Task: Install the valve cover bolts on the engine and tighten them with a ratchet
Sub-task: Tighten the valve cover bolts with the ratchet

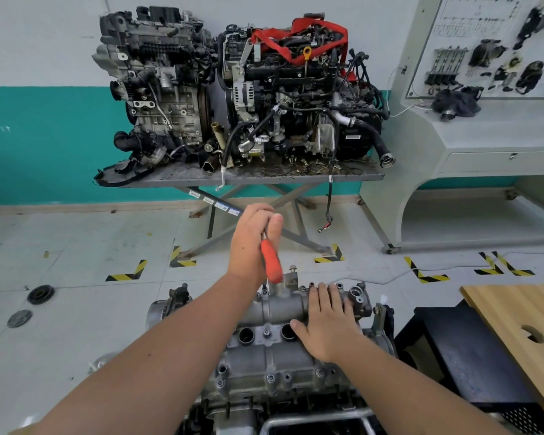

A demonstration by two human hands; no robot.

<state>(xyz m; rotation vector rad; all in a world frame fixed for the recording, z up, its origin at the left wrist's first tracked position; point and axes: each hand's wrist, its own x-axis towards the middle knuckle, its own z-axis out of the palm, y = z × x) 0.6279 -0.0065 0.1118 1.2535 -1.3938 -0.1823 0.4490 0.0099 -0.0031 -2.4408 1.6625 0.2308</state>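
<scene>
The left hand (252, 240) is gripping the orange-handled ratchet (271, 262), held upright above a bolt (264, 288) at the far edge of the grey cast-aluminium valve cover (274, 309). The right hand (325, 321), fingers spread flat, is pressing on the cover just right of that grip. No legible writing is showing.

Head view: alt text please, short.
A person's left hand grips an orange-handled ratchet above the valve cover of an engine, while the right hand rests flat on the cover. Two more engines sit on a stand behind.
</scene>
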